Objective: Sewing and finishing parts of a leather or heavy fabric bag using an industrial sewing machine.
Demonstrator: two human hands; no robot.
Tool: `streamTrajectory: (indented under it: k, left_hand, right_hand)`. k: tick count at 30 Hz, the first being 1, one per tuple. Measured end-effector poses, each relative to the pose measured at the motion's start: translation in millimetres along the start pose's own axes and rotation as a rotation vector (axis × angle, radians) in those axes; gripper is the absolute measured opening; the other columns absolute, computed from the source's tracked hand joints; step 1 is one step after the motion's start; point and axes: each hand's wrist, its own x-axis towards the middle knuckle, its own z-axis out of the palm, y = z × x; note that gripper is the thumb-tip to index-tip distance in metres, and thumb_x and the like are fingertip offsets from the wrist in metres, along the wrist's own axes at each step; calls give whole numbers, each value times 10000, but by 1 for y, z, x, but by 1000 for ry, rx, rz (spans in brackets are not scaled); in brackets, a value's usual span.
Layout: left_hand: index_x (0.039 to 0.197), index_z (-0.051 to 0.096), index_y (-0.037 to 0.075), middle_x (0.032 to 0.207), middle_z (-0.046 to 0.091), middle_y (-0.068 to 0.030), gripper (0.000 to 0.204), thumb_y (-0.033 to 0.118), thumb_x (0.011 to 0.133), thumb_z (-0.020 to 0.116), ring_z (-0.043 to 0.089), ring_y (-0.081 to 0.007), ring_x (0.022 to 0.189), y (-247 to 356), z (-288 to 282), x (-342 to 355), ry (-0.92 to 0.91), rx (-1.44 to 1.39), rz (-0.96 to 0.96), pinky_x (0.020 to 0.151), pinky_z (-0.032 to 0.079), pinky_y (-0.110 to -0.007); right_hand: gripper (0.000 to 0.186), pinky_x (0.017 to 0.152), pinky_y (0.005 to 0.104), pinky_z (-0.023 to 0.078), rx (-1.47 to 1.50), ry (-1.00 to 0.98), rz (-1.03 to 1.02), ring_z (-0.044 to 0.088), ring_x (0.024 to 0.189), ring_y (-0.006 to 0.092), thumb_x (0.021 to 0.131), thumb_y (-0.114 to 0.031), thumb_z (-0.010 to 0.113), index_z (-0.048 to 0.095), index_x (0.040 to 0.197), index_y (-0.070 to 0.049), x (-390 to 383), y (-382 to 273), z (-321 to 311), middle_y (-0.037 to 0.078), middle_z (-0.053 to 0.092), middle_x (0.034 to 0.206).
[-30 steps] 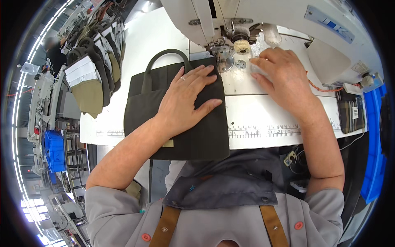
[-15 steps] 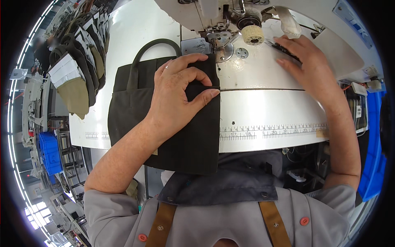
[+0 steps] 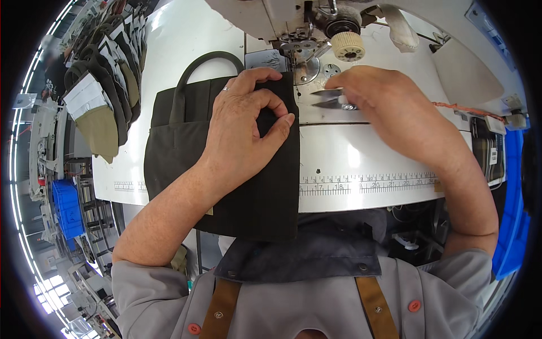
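Observation:
A dark olive fabric bag (image 3: 254, 206) with a looped handle lies flat on the white sewing table, its lower part hanging over the front edge. My left hand (image 3: 237, 127) rests on it, thumb and forefinger pinched together at the bag's right edge. To the right, my right hand (image 3: 389, 107) is closed around thread snips (image 3: 328, 101). Their two pointed blades are parted and face left towards the bag's edge, a short way off it. The fingers round the handles are partly hidden by the back of the hand.
The sewing machine's needle area (image 3: 299, 56) and a cream knob (image 3: 346, 46) stand just beyond my hands. A printed ruler (image 3: 361, 183) runs along the table's front. Several hanging bag pieces (image 3: 96, 121) are at the left, with blue bins (image 3: 68, 209) further out.
My right hand has picked up the snips from beside the machine and brought them left and nearer, blades pointing at the bag. My left hand and the bag have barely shifted.

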Motion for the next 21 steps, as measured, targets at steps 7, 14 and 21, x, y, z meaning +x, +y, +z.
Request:
streamTrajectory:
  k: [7,14,21]
  left_hand:
    - [856,654,34,1350,598,-140,137,104,849,771,542,-327,1281,-1,3,2,13,10,15,1072,415,-406]
    - [816,683,56,1318,608,-107,119,145,841,759,613,-281,978,-7,7,8,101,2,19,943,440,-431]
    - [864,680,61,1323,601,-105,110,149,857,745,610,-278,987,-9,9,10,113,62,32,953,436,-428]
  right_hand:
    - [277,719,450,548,-14,49,-67,690,834,324,937,-233,722,728,1150,-56,7,-6,17,105,676,958]
    - [195,665,411,547,1,91,-140,688,772,261,899,-195,762,766,1056,-79,4,-8,21,52,675,952]
    - [123,560,384,528,-52,174,-168,675,648,231,877,-196,781,759,839,-80,8,-9,29,21,684,903]
